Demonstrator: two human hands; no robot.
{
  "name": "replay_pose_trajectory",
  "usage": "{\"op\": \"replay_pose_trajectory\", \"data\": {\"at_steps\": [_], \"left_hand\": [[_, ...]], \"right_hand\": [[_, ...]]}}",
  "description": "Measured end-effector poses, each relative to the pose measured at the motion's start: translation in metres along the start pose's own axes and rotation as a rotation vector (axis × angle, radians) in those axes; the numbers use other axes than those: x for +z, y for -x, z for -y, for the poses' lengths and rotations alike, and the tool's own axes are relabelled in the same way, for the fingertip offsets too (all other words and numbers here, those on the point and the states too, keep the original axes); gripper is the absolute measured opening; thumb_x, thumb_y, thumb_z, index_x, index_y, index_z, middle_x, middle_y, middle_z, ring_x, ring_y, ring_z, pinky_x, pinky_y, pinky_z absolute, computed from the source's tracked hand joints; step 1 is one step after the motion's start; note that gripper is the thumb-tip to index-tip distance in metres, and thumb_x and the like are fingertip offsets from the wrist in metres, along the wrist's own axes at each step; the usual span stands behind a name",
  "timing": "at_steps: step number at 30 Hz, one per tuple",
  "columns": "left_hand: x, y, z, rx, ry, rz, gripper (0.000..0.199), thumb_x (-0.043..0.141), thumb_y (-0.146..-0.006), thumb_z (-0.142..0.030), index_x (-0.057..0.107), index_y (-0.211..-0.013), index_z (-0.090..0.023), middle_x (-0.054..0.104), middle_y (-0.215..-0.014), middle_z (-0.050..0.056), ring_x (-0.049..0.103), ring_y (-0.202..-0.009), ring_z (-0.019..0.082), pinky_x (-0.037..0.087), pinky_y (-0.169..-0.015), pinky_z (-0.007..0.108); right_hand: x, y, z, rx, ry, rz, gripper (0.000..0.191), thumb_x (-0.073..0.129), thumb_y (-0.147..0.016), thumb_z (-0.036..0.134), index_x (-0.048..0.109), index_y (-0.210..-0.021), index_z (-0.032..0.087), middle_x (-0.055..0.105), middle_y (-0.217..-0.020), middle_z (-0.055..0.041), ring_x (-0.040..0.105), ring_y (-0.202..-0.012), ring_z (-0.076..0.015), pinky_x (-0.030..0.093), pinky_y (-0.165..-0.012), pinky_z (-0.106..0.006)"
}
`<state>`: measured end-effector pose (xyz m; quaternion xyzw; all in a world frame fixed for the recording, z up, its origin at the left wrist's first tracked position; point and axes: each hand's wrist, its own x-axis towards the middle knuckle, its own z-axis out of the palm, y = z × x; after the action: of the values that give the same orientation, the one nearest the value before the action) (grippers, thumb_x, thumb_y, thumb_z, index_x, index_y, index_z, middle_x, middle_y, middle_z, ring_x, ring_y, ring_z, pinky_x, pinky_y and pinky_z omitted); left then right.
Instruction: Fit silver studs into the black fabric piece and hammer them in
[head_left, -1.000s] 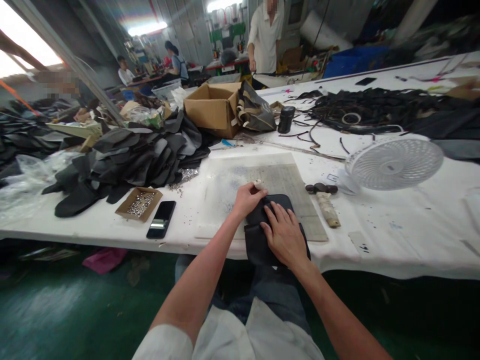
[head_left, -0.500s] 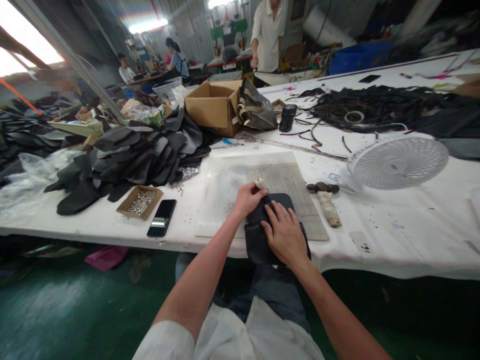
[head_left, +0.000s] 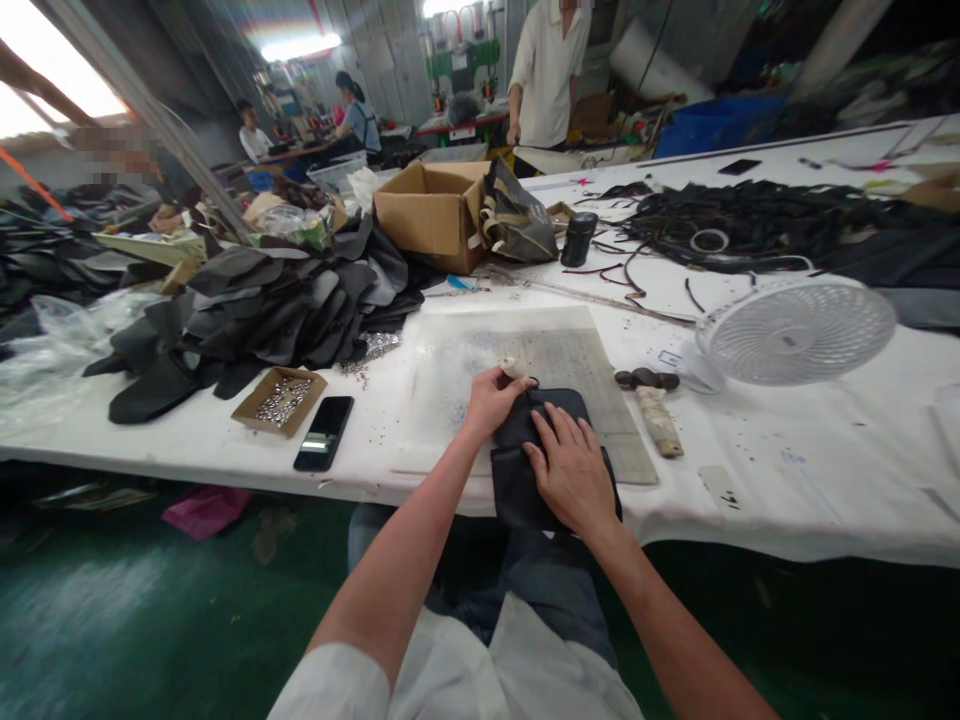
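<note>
A black leather-like piece (head_left: 517,490) lies partly on a pale board (head_left: 442,400) and reaches past its near edge. My right hand (head_left: 574,475) rests flat on the piece with its fingers spread. At the piece's upper left edge, my left hand (head_left: 495,405) has thumb and finger pinched together. A small dark loop (head_left: 534,382) shows beside the thumb tip; the pinched spot itself is mostly covered. White wrapping (head_left: 511,368) shows at the tip of a left finger. Right of the board lies a hammer (head_left: 656,410) with a wrapped handle.
Left of the board are a phone (head_left: 324,433) and a small box of metal bits (head_left: 281,402). Dark cut pieces (head_left: 277,310) are heaped behind them, near a cardboard box (head_left: 427,215). A white fan (head_left: 799,330) stands at the right. Several people are farther back.
The view has shifted slightly. My left fingers have moved a little, and the dark loop beside the thumb shows more clearly. My right hand stays flat on the black piece.
</note>
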<state>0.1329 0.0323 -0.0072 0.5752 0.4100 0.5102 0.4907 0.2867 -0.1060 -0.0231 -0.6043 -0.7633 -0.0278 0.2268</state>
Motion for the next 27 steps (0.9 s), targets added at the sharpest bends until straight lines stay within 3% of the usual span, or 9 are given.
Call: {"op": "replay_pose_trajectory", "data": {"at_steps": [3, 13, 27], "left_hand": [[-0.0021, -0.0001, -0.001, -0.024, 0.054, 0.008, 0.034, 0.09, -0.087, -0.05, 0.083, -0.095, -0.017, 0.087, -0.102, 0.012, 0.078, -0.098, 0.026, 0.059, -0.094, 0.039], [-0.0004, -0.0024, 0.0024, 0.002, -0.073, 0.082, 0.032, 0.089, -0.088, -0.049, 0.082, -0.093, -0.019, 0.083, -0.093, 0.006, 0.074, -0.087, 0.022, 0.057, -0.083, 0.035], [0.0025, -0.0054, 0.001, 0.021, -0.203, 0.046, 0.015, 0.082, -0.09, -0.033, 0.081, -0.09, -0.018, 0.083, -0.089, 0.006, 0.072, -0.082, 0.021, 0.054, -0.078, 0.033]], "right_hand": [[0.001, 0.0003, -0.0006, -0.003, -0.004, -0.009, 0.057, 0.045, -0.119, 0.04, 0.056, -0.169, 0.015, 0.048, -0.18, -0.017, 0.046, -0.165, -0.0354, 0.033, -0.139, -0.059], [0.0021, 0.0009, -0.0011, -0.007, 0.01, -0.018, 0.056, 0.044, -0.12, 0.041, 0.056, -0.168, 0.015, 0.048, -0.18, -0.0171, 0.047, -0.164, -0.0349, 0.032, -0.139, -0.058], [-0.0001, 0.0007, 0.0002, 0.004, -0.023, -0.008, 0.057, 0.044, -0.118, 0.04, 0.055, -0.169, 0.015, 0.048, -0.18, -0.0178, 0.046, -0.165, -0.0348, 0.032, -0.139, -0.059]]}}
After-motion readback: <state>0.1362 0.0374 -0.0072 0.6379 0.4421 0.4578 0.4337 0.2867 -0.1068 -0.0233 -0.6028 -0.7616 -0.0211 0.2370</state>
